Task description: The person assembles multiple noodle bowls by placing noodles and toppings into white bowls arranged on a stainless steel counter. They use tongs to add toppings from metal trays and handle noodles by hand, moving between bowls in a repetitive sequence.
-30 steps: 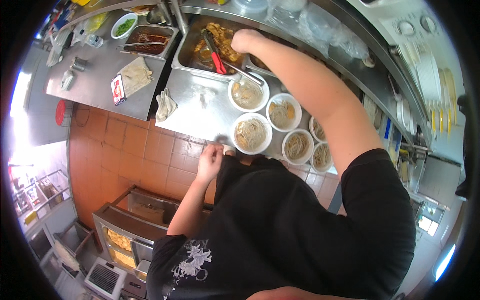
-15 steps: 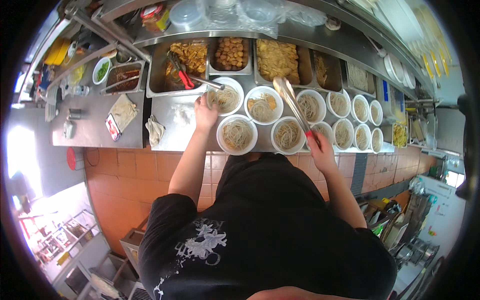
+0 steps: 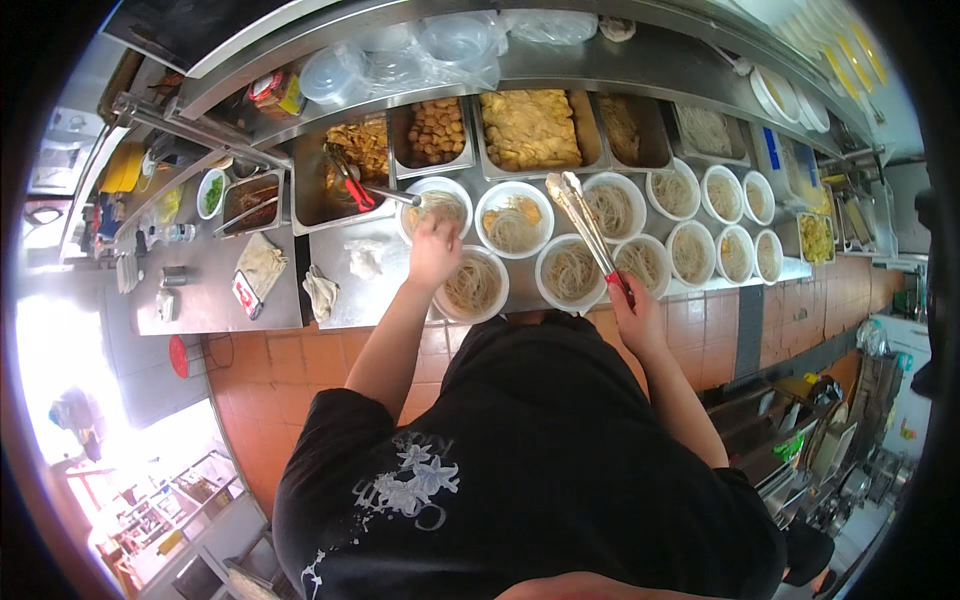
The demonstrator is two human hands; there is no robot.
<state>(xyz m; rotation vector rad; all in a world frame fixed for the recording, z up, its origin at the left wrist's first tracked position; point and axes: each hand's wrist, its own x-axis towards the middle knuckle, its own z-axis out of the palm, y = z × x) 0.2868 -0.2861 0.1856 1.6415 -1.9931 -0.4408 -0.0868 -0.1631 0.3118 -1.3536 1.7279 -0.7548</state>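
My left hand (image 3: 437, 250) reaches over the near side of a white bowl of noodles (image 3: 437, 190), the leftmost of the far row. Its fingers point down and are slightly blurred, so whether they pinch anything is hidden. In my right hand (image 3: 638, 308) are long metal tongs (image 3: 590, 225) with red grips. The tongs slant away to the left, above the gap between bowls, and their jaws look slightly apart. Just in front of my left hand stands another noodle bowl (image 3: 472, 284). A bowl with yellow pieces beside the noodles (image 3: 514, 219) lies between the hands.
Behind the bowls are metal pans of yellow food (image 3: 530, 130), brown balls (image 3: 436, 132) and sauced pieces (image 3: 360, 150), with red-handled tongs (image 3: 358, 192) in the last. More bowls (image 3: 690, 252) line the right. A shelf (image 3: 560, 65) overhangs the pans. A folded cloth (image 3: 260, 262) lies left.
My left hand has moved from the left rim of the far left bowl to over its near side. My right hand keeps holding the tongs. The whole view has tilted slightly.
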